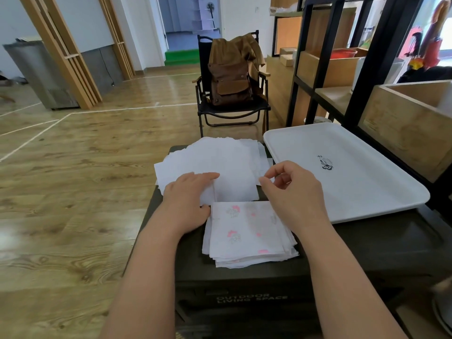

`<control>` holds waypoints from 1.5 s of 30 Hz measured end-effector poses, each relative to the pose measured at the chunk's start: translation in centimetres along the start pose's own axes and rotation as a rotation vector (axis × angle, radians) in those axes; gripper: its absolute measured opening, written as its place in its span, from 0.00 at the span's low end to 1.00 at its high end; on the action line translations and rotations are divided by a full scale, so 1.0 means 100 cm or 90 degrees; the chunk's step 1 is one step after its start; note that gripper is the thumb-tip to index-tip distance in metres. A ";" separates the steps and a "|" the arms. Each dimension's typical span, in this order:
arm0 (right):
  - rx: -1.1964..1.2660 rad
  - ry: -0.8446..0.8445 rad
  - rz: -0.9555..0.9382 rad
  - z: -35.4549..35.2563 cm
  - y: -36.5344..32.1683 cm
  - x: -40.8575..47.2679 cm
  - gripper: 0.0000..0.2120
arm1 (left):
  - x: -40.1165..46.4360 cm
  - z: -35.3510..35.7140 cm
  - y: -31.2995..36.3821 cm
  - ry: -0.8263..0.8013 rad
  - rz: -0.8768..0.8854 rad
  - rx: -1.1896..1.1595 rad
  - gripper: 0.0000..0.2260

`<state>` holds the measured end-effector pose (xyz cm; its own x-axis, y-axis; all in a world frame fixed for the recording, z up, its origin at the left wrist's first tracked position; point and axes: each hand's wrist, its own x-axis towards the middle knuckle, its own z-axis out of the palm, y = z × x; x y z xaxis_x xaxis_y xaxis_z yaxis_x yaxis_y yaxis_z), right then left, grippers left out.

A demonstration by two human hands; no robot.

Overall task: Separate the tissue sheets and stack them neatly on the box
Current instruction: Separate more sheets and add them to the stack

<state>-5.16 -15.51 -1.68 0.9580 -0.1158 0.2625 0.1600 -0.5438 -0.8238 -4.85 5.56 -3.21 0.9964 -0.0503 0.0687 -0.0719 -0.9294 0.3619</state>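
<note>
Atop the dark storage box [244, 285], our left hand [188, 199] presses flat, fingers straight, on a loose pile of plain white tissue sheets [220, 162], while our right hand [293, 192] pinches one sheet's corner. Nearer us lies a pink-printed tissue stack [247, 236]; a white tray [347, 172] sits just right.

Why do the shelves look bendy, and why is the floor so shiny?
Head view: the wide-angle lens bows straight lines near the edges, so the black shelf frame leans and curves; daylight from the far doorway bounces off the wooden floor as pale glare; the white tray looks washed out, and the printed tissues are slightly soft.
</note>
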 end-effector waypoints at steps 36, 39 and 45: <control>0.007 -0.033 -0.023 0.006 0.001 -0.002 0.05 | 0.014 0.025 0.032 0.117 -0.258 -0.045 0.15; 0.003 -0.034 -0.021 0.006 0.002 -0.001 0.06 | 0.015 0.026 0.031 0.131 -0.260 -0.075 0.15; 0.006 -0.040 -0.015 0.006 0.003 0.000 0.04 | 0.014 0.024 0.033 0.132 -0.253 -0.063 0.12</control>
<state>-4.97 -15.16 -2.29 0.9671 -0.0504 0.2492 0.1841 -0.5374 -0.8230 -3.62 1.53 -4.17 0.9180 0.3868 0.0871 0.3003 -0.8217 0.4844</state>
